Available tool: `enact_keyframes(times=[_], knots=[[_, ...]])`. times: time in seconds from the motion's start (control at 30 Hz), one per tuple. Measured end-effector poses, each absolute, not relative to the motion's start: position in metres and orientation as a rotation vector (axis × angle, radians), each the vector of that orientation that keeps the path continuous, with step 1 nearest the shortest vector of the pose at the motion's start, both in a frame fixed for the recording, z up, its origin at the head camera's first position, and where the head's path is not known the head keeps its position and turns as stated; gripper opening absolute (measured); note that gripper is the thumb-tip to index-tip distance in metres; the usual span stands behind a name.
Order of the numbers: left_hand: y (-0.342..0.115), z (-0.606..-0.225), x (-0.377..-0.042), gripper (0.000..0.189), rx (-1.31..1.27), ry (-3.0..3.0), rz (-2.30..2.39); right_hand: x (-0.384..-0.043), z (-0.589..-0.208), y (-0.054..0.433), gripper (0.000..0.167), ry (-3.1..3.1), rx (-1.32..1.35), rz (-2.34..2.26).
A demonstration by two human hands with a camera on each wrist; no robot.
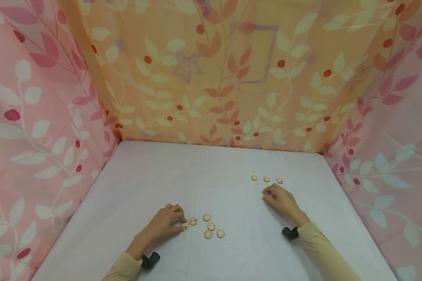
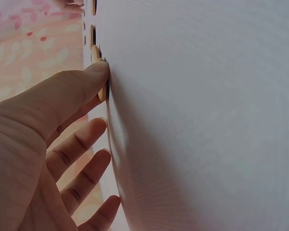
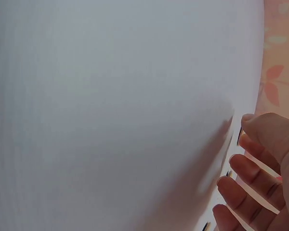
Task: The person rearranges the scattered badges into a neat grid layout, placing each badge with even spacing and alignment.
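My left hand (image 1: pixel 164 223) pinches a small round wooden disc (image 1: pixel 185 225), button-like with dark marks on its face, between thumb and index finger at the table surface. In the left wrist view the disc (image 2: pixel 103 92) stands at the thumb tip, partly covered. Just right of it lies a second disc (image 1: pixel 193 221). Several more discs (image 1: pixel 211 226) form a loose cluster further right. My right hand (image 1: pixel 281 200) hovers low over the table with loosely bent fingers, holding nothing. Beyond its fingertips, three discs (image 1: pixel 266 179) lie in a row.
A white cloth covers the table (image 1: pixel 232 265). Patterned curtains enclose it at the back (image 1: pixel 214 78), left (image 1: pixel 38 136) and right (image 1: pixel 390 136). Each wrist carries a black camera mount, one near the left sleeve (image 1: pixel 124 267), one by the right sleeve (image 1: pixel 316 240).
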State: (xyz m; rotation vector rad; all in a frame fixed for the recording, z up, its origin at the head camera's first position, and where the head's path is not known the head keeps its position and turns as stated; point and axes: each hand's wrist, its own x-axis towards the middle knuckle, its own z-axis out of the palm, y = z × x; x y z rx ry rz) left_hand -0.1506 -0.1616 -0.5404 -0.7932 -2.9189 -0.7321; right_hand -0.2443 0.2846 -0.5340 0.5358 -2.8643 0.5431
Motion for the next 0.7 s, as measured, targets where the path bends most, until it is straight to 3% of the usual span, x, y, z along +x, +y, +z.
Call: enact_keyframes(times=[0.7], knots=[[-0.161,-0.54,-0.15,0.013,-0.806,-2.919,-0.716,-0.23,-0.532,0.247,0.016,-2.87,0.719,0.573]])
